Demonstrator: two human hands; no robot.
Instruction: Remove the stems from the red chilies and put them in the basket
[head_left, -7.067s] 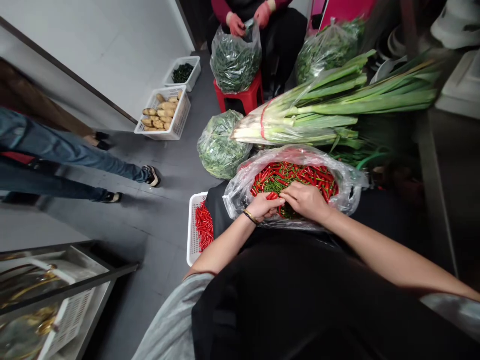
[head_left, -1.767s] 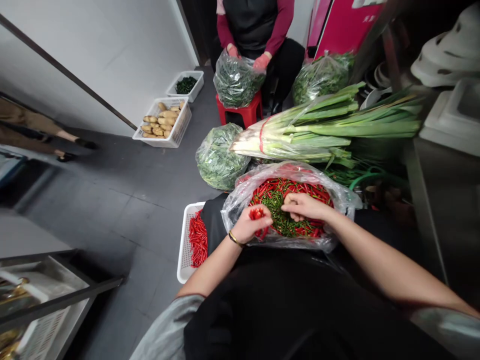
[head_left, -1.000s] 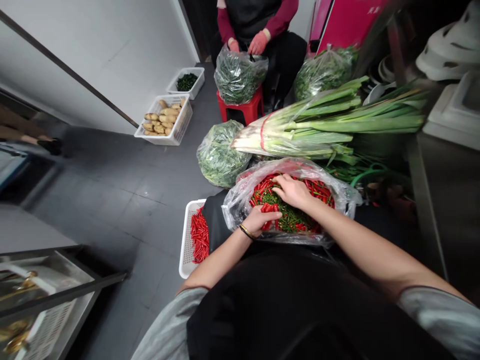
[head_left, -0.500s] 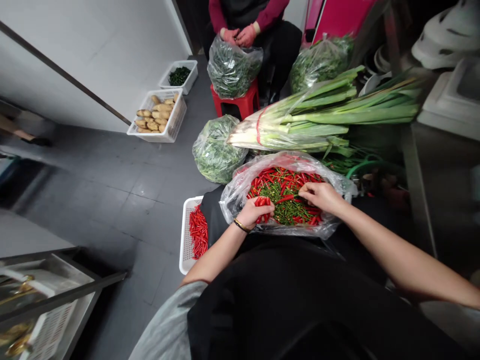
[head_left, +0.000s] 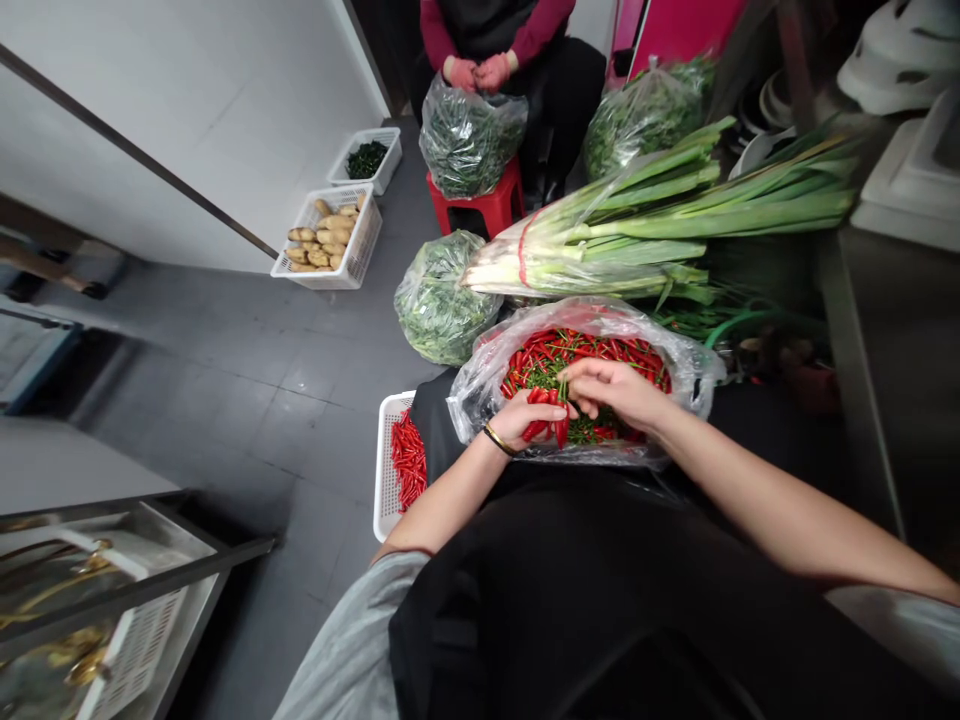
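A clear plastic bag [head_left: 474,388] sits open on my lap, full of red chili peppers [head_left: 626,350] with green stems. My left hand [head_left: 516,420] is closed around several red chilies [head_left: 537,412] above the bag's near left side. Close beside it, my right hand [head_left: 616,390] pinches the green stem of a chili [head_left: 561,425] that hangs, red end down, against the left fingers. To my left, a white basket [head_left: 384,490] holds a heap of red chilies [head_left: 407,460] that show no green stems.
A bundle of leeks [head_left: 600,240] lies beyond the bag, beside a bag of leafy greens [head_left: 446,300]. A co-worker in pink gloves [head_left: 478,74] sits behind a red stool [head_left: 480,205]. A basket of potato-like tubers [head_left: 352,270] stands by the wall; a metal shelf [head_left: 225,555] is at left.
My right hand has moved left from the chili pile to my left hand and now has a chili by its stem. The left hand still holds its chilies. The view has shifted slightly.
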